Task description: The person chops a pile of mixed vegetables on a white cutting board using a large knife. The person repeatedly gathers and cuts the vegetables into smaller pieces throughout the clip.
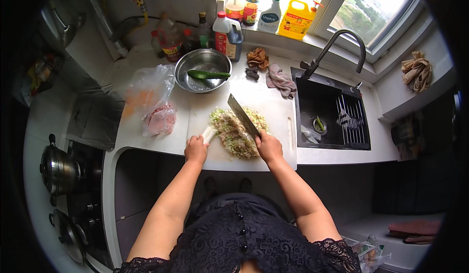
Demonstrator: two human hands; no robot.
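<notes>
My right hand is closed round the handle of a kitchen knife. Its broad dark blade slants up and to the left, over a mound of finely chopped pale green and whitish food. The mound lies on a white cutting board. At the board's left front edge, my left hand is closed on a white stick-shaped piece, whose far end reaches the mound. I cannot make out what kind of piece it is.
Behind the board stands a steel bowl holding a green cucumber. Left lies a bag of pink meat. A cloth is beside the black sink. Bottles line the back; pots are far left.
</notes>
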